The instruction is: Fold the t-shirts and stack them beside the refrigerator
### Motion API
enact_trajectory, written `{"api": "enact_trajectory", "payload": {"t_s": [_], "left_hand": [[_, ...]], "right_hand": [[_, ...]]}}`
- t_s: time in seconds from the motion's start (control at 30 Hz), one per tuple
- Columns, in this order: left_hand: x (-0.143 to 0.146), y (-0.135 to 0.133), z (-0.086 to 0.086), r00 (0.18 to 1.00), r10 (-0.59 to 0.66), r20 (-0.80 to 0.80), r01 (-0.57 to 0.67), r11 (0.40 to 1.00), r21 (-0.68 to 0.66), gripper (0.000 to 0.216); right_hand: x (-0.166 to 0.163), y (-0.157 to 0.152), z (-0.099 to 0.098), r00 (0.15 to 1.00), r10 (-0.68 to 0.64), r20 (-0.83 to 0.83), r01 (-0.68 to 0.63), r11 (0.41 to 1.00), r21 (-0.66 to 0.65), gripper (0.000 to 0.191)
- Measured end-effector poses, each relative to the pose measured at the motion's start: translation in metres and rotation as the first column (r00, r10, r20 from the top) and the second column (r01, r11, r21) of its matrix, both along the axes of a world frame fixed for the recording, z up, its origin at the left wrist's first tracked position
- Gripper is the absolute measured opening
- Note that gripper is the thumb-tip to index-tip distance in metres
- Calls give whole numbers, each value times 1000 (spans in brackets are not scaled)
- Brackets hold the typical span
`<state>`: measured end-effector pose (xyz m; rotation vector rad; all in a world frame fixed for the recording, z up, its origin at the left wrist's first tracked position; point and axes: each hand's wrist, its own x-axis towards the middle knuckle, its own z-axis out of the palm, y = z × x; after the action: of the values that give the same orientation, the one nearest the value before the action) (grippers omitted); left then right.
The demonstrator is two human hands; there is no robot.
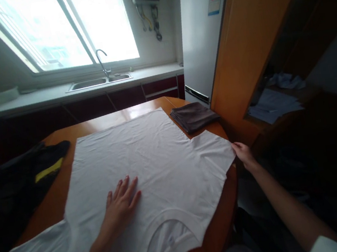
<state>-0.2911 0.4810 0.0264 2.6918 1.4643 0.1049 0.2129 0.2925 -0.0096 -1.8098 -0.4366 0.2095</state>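
Your white T-shirt (147,155) lies spread across the bench (52,199), neck opening toward you. Your left hand (121,201) rests flat on it, grip released, fingers spread; your right hand (242,152) has its grip pinching the sleeve's end near the bench edge. A folded brown cloth (194,115) lies just beyond that sleeve.

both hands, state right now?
Left hand: open, fingers spread flat on the white T-shirt, holding nothing.
Right hand: closed, pinching the edge of the T-shirt's sleeve.
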Motion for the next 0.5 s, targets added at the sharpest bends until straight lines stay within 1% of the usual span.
{"api": "enact_trajectory", "payload": {"t_s": [0.17, 0.33, 0.4, 0.5], "left_hand": [[1, -1, 3, 1000, -9, 2, 9, 1000, -15, 59], [0, -1, 3, 1000, -10, 5, 10, 1000, -10, 59], [0, -1, 2, 1000, -11, 8, 11, 1000, -7, 58], [0, -1, 1, 1000, -13, 5, 13, 1000, -15, 58]], "right_hand": [[2, -3, 10, 999, 52, -9, -52, 998, -44, 43], [7, -6, 27, 997, 60, 54, -55, 995, -86, 38], [6, -3, 40, 993, 68, 93, -59, 994, -92, 35], [-10, 6, 71, 965, 140, 223, -123, 988, -88, 33]]}}
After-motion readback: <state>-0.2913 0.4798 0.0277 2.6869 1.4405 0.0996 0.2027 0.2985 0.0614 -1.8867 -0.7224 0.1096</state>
